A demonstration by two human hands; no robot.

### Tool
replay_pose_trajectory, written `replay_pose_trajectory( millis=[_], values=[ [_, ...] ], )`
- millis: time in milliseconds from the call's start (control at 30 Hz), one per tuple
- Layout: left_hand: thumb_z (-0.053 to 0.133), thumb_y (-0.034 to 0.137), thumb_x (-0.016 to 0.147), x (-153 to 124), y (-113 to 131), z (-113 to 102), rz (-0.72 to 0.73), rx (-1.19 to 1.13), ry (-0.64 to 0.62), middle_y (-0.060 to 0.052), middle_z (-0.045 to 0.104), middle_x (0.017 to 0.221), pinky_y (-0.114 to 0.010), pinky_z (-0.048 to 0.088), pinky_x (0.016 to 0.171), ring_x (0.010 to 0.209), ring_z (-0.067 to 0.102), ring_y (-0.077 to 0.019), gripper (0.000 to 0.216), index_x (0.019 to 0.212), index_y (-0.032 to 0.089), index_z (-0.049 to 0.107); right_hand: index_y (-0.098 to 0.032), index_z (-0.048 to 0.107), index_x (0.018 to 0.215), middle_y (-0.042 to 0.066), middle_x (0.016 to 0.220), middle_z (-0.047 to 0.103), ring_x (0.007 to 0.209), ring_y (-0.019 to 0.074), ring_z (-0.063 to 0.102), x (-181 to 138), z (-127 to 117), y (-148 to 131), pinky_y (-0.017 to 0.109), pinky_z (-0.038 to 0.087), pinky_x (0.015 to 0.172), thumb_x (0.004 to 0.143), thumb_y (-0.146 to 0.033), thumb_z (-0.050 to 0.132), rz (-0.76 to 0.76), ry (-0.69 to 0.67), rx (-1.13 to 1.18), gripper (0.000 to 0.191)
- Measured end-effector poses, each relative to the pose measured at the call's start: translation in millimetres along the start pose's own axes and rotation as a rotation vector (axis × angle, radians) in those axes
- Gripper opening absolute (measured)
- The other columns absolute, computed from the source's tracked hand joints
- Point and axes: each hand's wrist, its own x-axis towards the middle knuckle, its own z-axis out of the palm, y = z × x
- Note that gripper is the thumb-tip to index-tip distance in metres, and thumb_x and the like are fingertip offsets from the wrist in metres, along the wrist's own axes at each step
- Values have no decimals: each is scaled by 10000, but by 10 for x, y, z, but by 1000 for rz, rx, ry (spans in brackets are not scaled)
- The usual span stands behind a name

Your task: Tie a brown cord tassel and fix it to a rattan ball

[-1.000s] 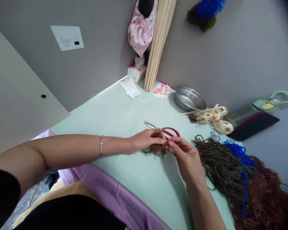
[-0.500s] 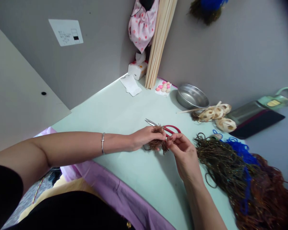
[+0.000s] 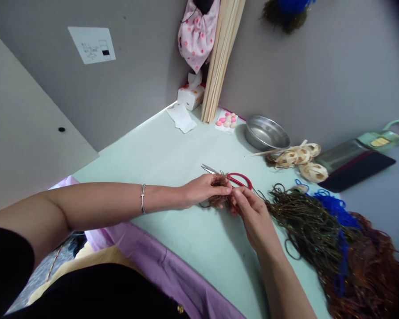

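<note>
My left hand (image 3: 199, 190) pinches a small brown tassel of cord (image 3: 218, 198) just above the pale green table (image 3: 173, 155). My right hand (image 3: 252, 215) meets it from the right, fingertips closed on the same tassel. A thin dark strand runs from the fingers toward the heap of olive, blue and brown cords (image 3: 326, 235) on the right. Red-handled scissors (image 3: 234, 177) lie on the table just behind both hands, blades pointing left.
A steel bowl (image 3: 265, 133), woven straw balls (image 3: 299, 161), a dark case (image 3: 352, 166), pink and white candies (image 3: 228, 120), a tissue box (image 3: 190, 96) and a bundle of wooden strips (image 3: 221, 57) stand along the grey walls. Purple cloth (image 3: 153, 252) drapes the near edge.
The view shifted slightly. Both hands stay on the tassel; my right fingers have moved a little closer to the left hand, and a thin strand now stretches toward the cord heap.
</note>
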Motion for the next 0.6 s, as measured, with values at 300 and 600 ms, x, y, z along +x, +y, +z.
replay_pose_trajectory(
  millis=[300, 600],
  values=[
    [661, 266, 824, 14, -11, 12, -17, -26, -15, -14, 631, 739, -229, 504, 594, 594, 608, -93, 173, 837, 154, 530, -203, 724, 851, 3, 754, 649, 674, 130, 560, 17, -31, 29, 267, 464, 681, 780, -348, 794, 2, 102, 136, 176],
    [650, 206, 795, 8, 6, 25, -51, 19, 5, 1, 580, 730, -225, 531, 583, 596, 583, -83, 128, 799, 146, 537, -210, 708, 869, 17, 802, 679, 702, 144, 594, -3, 13, 0, 280, 496, 673, 722, -292, 822, -40, 139, 101, 203]
  ],
)
